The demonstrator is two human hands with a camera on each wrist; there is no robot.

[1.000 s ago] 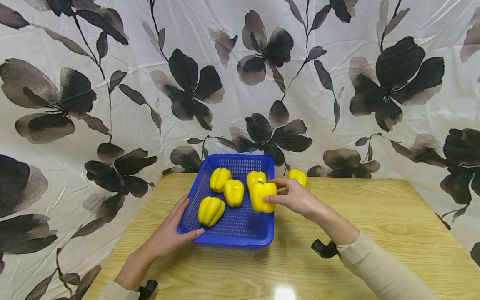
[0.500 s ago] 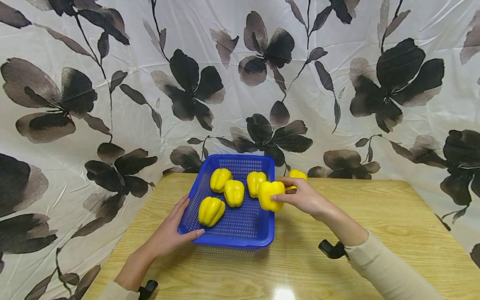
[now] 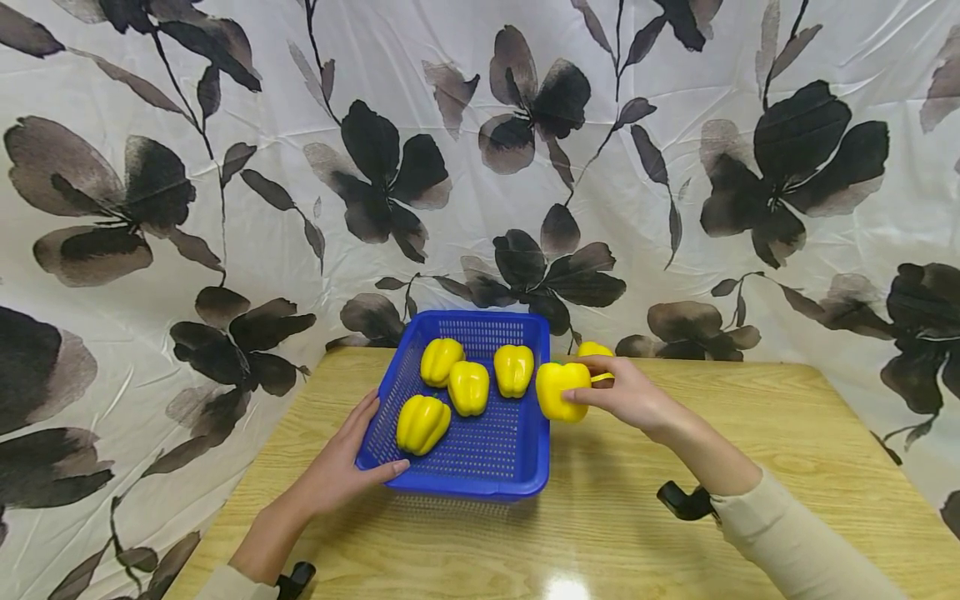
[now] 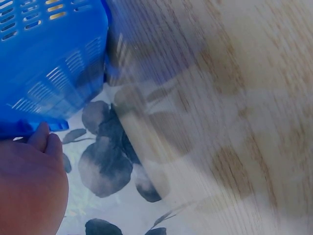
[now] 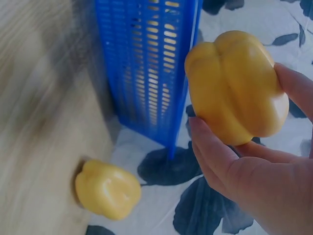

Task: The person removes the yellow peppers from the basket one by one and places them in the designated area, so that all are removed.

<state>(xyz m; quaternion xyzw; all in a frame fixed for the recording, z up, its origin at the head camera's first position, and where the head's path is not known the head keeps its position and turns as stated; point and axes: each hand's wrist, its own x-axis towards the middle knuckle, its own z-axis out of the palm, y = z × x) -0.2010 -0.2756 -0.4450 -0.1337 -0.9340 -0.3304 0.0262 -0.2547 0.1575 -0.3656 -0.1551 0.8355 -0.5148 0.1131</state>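
In the head view my right hand (image 3: pixel 626 396) pinches a yellow bell pepper (image 3: pixel 561 392) between thumb and fingers, just past the right rim of a blue plastic basket (image 3: pixel 480 483). The right wrist view shows this pepper raised above the table beside the basket's slotted wall (image 5: pixel 146 73). My left hand (image 3: pixel 348 467) holds the basket's near left corner, thumb over the front rim and fingers along the left side. Inside lie several yellow bell peppers, one of them (image 3: pixel 513 371) at the right. Another bell pepper (image 5: pixel 108 190) rests on the table, partly hidden behind my right hand in the head view.
The basket stands on a wood-grain table (image 3: pixel 675 433), close to its back edge. A cloth with dark flowers (image 3: pixel 465 192) hangs behind and at the sides. Each wrist wears a black camera mount, such as the right one (image 3: pixel 684 502).
My right hand has carried the held bell pepper rightward, from above the basket's inside to just beyond its right rim. My left hand and the basket have stayed put.
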